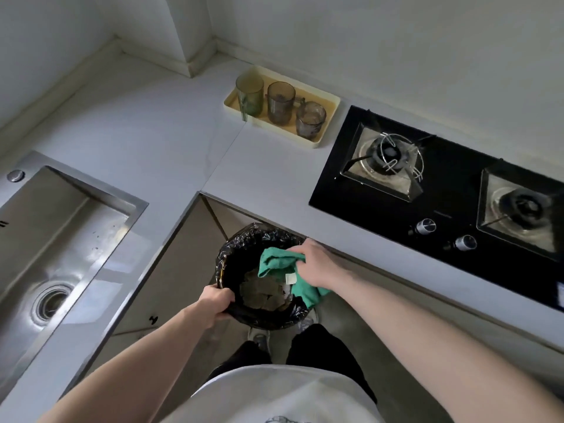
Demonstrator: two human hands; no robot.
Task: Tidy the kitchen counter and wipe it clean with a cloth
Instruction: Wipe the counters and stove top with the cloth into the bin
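Observation:
A green cloth [276,262] with a white label hangs bunched over a round bin. My right hand [316,264] grips the cloth just below the counter's front edge. The bin [227,254], lined with a black bag, holds crumpled scraps at its bottom. My left hand [215,302] grips the bin's near left rim. The grey L-shaped counter [171,132] runs around the inner corner above the bin.
A steel sink [61,239] is set into the counter at left. A cream tray [329,103] with three glass cups stands at the back. A black two-burner gas hob [335,190] fills the right. My legs and shoes stand on the floor behind the bin.

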